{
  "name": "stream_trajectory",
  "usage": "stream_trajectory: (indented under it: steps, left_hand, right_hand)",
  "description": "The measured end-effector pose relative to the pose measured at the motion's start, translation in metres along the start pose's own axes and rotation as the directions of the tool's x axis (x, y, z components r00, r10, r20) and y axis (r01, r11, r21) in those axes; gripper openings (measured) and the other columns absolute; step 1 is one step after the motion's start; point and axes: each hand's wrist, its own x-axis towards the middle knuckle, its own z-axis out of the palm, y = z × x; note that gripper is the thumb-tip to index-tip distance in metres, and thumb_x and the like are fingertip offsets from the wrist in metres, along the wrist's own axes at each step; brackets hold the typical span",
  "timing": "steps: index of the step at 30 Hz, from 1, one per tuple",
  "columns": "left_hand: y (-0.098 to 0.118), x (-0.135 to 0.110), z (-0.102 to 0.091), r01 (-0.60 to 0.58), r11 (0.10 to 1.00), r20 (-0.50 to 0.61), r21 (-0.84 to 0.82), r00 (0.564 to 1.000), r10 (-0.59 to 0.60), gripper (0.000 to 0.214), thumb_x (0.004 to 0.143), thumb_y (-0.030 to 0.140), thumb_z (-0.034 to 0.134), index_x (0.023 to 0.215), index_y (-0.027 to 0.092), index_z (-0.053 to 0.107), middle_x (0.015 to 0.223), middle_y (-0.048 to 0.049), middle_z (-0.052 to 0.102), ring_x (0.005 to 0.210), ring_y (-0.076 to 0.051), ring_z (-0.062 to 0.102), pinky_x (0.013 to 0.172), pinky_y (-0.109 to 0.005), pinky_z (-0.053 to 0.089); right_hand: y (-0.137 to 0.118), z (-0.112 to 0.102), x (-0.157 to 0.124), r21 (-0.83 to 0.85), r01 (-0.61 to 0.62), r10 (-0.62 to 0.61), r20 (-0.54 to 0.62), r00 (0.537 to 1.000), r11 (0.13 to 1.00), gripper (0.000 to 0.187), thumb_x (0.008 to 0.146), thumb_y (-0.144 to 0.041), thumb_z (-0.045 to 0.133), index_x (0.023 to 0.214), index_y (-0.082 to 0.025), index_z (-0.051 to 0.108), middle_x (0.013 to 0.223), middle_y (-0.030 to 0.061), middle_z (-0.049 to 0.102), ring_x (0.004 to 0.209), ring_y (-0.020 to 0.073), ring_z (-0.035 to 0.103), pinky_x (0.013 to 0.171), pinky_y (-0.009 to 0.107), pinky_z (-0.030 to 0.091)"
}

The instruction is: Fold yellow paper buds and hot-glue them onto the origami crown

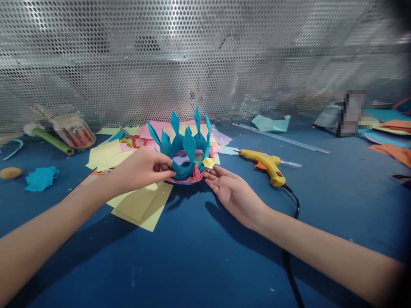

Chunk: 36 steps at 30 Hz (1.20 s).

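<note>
1. At the far left of the blue worktop [199, 261], a crumpled teal paper scrap [41, 178] lies near a green roll [53, 142] and a clear plastic case [74, 131].
2. Yellow paper sheets [141, 207] lie flat under the left forearm.
3. The left hand [144, 169] has its fingers closed in a pinch on the near-left rim of the paper crown [188, 147].
4. The paper crown, a ring of teal spikes on a pink base, stands upright at the centre of the worktop, between both hands.
5. The right hand [233, 192] lies open, palm up, with its fingertips touching the crown's pink base and gripping nothing.
6. A yellow glue gun [268, 166] lies just right of that hand, its black cable [293, 201] running toward the camera.
7. Orange paper [393, 152] sits at the far right.
</note>
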Motion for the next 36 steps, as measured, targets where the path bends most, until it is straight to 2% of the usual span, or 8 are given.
stream_trajectory:
  steps: [9, 15, 19, 23, 29, 32, 34, 36]
  left_hand:
    - [0.015, -0.003, 0.016, 0.061, 0.997, 0.057, -0.051, 0.997, -0.059, 0.025, 0.087, 0.028, 0.055, 0.070, 0.018, 0.070, 0.060, 0.0005, 0.072, 0.053, -0.014, 0.063, 0.050, -0.023, 0.042]
    - [0.031, -0.010, 0.029, 0.118, 0.986, 0.038, -0.120, 0.993, -0.114, 0.029, 0.090, 0.029, 0.052, 0.110, 0.015, 0.068, 0.083, -0.0045, 0.078, 0.074, -0.019, 0.071, 0.066, -0.026, 0.052]
    - [0.031, -0.013, 0.042, 0.124, 0.978, 0.026, -0.166, 0.992, -0.121, 0.051, 0.090, 0.026, 0.051, 0.139, 0.015, 0.045, 0.112, -0.0083, 0.073, 0.100, -0.022, 0.069, 0.086, -0.033, 0.053]
    - [0.023, -0.016, 0.055, 0.083, 0.981, 0.045, -0.175, 0.996, -0.076, 0.074, 0.089, 0.027, 0.050, 0.152, 0.013, 0.015, 0.139, -0.0135, 0.056, 0.128, -0.025, 0.051, 0.106, -0.043, 0.042]
    - [0.024, -0.017, 0.059, 0.036, 0.982, 0.097, -0.183, 0.995, -0.019, 0.078, 0.090, 0.028, 0.048, 0.154, 0.015, 0.004, 0.142, -0.0126, 0.054, 0.129, -0.023, 0.050, 0.104, -0.039, 0.044]
    - [0.028, -0.014, 0.044, 0.057, 0.987, 0.087, -0.148, 0.995, -0.044, 0.072, 0.089, 0.026, 0.047, 0.153, 0.016, 0.013, 0.129, -0.0105, 0.063, 0.115, -0.022, 0.061, 0.097, -0.037, 0.049]
    - [0.029, -0.012, 0.026, 0.091, 0.991, 0.083, -0.099, 0.993, -0.083, 0.054, 0.089, 0.026, 0.045, 0.143, 0.017, 0.040, 0.112, -0.0076, 0.071, 0.101, -0.021, 0.067, 0.090, -0.035, 0.052]
    - [0.026, -0.013, 0.007, 0.129, 0.991, 0.104, -0.027, 0.987, -0.125, 0.034, 0.087, 0.032, 0.049, 0.114, 0.020, 0.067, 0.106, -0.0066, 0.073, 0.100, -0.025, 0.067, 0.090, -0.038, 0.051]
  right_hand:
    - [-0.002, 0.002, -0.002, 0.071, 0.001, 0.005, -0.090, 0.996, 0.997, 0.065, 0.060, -0.002, 0.059, 0.121, -0.020, 0.047, 0.126, 0.0110, 0.060, 0.128, 0.0201, 0.053, 0.115, 0.034, 0.038]
    - [-0.005, 0.006, -0.001, 0.094, 0.014, -0.003, -0.115, 0.993, 0.995, 0.069, 0.061, -0.004, 0.059, 0.126, -0.019, 0.041, 0.129, 0.0128, 0.058, 0.130, 0.0203, 0.052, 0.114, 0.032, 0.038]
    - [-0.006, 0.007, -0.001, 0.075, 0.051, -0.040, -0.134, 0.990, 0.996, 0.065, 0.059, -0.006, 0.060, 0.121, -0.021, 0.044, 0.129, 0.0105, 0.057, 0.129, 0.0193, 0.052, 0.116, 0.032, 0.035]
    - [-0.004, 0.006, 0.000, 0.021, 0.110, -0.105, -0.172, 0.980, 0.994, 0.060, 0.055, -0.008, 0.061, 0.113, -0.023, 0.051, 0.125, 0.0064, 0.057, 0.130, 0.0191, 0.049, 0.116, 0.032, 0.032]
    - [-0.001, -0.001, 0.003, -0.067, 0.150, -0.160, -0.202, 0.966, 0.986, 0.049, 0.054, -0.014, 0.066, 0.101, -0.024, 0.057, 0.103, 0.0023, 0.060, 0.115, 0.0205, 0.055, 0.108, 0.037, 0.039]
    - [-0.001, -0.002, 0.002, -0.098, 0.146, -0.163, -0.199, 0.966, 0.984, 0.048, 0.053, -0.015, 0.068, 0.099, -0.024, 0.058, 0.099, 0.0013, 0.059, 0.105, 0.0195, 0.057, 0.099, 0.036, 0.043]
    - [-0.002, -0.002, 0.001, -0.117, 0.145, -0.166, -0.195, 0.967, 0.982, 0.047, 0.053, -0.016, 0.069, 0.098, -0.024, 0.059, 0.099, 0.0011, 0.059, 0.101, 0.0190, 0.057, 0.093, 0.036, 0.045]
    - [-0.002, -0.002, -0.001, -0.133, 0.148, -0.172, -0.190, 0.967, 0.980, 0.046, 0.052, -0.016, 0.070, 0.096, -0.024, 0.060, 0.098, 0.0009, 0.058, 0.098, 0.0188, 0.056, 0.089, 0.035, 0.045]
